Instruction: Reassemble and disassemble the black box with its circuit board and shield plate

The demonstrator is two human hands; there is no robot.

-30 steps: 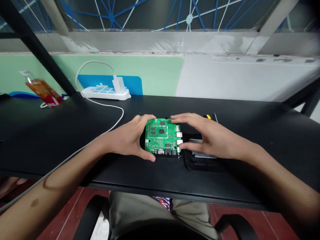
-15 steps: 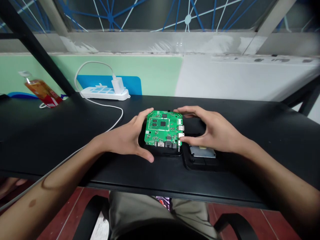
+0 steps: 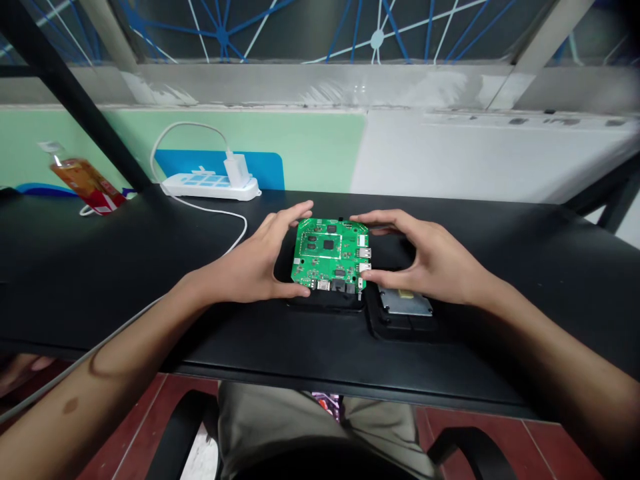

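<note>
A green circuit board (image 3: 330,257) with chips on its face and metal ports along its right and near edges is held between both hands. My left hand (image 3: 255,260) spans its left side, thumb at the near left corner and fingers by the far left corner. On the right side, my right hand (image 3: 430,257) grips it, the thumb against a USB port and fingers at the far right corner. Just below the board is a black plastic casing part (image 3: 325,303), mostly covered. Partly under my right hand lies another black casing part (image 3: 400,330) with a silvery metal plate (image 3: 407,305).
At the back left, a white power strip (image 3: 210,187) holds a charger (image 3: 236,170), whose white cable (image 3: 200,208) runs across the black table (image 3: 280,353). A tilted drink bottle (image 3: 87,183) stands far left. Another person's hand (image 3: 25,370) shows at the left edge.
The thumb of my left hand has moved up onto the board's near left corner, and its fingers have risen slightly. The board has shifted a little to the right.
</note>
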